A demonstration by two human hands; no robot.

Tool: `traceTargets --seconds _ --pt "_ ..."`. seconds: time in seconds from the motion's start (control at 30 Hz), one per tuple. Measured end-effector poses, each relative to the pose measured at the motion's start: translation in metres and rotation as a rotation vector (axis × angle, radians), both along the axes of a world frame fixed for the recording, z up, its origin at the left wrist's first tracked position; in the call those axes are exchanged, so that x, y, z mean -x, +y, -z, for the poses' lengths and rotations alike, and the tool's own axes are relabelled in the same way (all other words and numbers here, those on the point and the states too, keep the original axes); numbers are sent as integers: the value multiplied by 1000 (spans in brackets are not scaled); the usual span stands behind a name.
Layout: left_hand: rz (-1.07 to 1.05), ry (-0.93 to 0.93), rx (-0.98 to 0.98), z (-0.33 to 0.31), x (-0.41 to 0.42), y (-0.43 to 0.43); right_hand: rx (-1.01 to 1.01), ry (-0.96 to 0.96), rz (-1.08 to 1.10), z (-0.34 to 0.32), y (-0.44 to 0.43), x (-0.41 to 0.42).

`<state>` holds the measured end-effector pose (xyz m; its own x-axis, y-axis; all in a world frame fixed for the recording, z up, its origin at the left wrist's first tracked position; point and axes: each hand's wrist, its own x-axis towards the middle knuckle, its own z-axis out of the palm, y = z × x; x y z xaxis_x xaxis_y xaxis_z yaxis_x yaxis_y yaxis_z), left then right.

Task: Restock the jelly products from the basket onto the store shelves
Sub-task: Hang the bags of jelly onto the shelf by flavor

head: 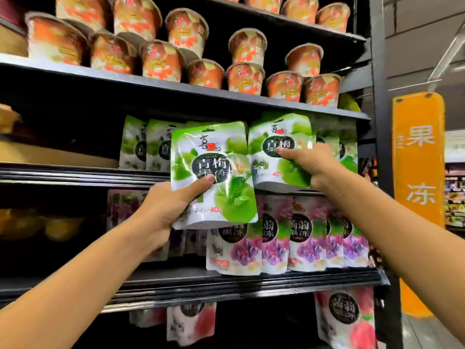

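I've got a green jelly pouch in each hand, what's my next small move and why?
Probably lower the right hand to stand its green pouch on the middle shelf, then release: its base looks level with the shelf edge, beside matching green pouches.

Shelves (176,83): four boards in view.
Orange cups (161,60): twelve on the second shelf, seven below and five stacked above; at least four on the top shelf.
Green pouches (214,152): at least six; blur hinders the count.
Purple pouches (302,238): at least six.
Pink pouches (344,321): three, partly seen.
Hands: two, left hand (161,210) and right hand (309,162), each gripping one pouch.
Orange sign (417,172): one.
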<state>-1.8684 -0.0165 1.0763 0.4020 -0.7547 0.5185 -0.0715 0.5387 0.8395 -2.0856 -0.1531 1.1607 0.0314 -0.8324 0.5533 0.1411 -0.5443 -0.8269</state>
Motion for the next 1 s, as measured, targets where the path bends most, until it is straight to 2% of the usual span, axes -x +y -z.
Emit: traceTargets --seconds 0.1,0.3,0.5,0.8,1.0 --pt "6 21 -24 -5 0 -3 -43 -26 -76 -17 -13 -16" --pt "-46 13 -18 -18 1 -2 -9 -37 -59 -34 -32 -40" --pt "-121 -11 -41 -18 1 -3 141 77 -37 -20 -45 -47" --pt "-130 28 -17 -5 -4 -1 242 410 124 -12 -46 -13" --pt "-128 22 -10 -5 1 -1 218 417 153 -10 -45 -7"
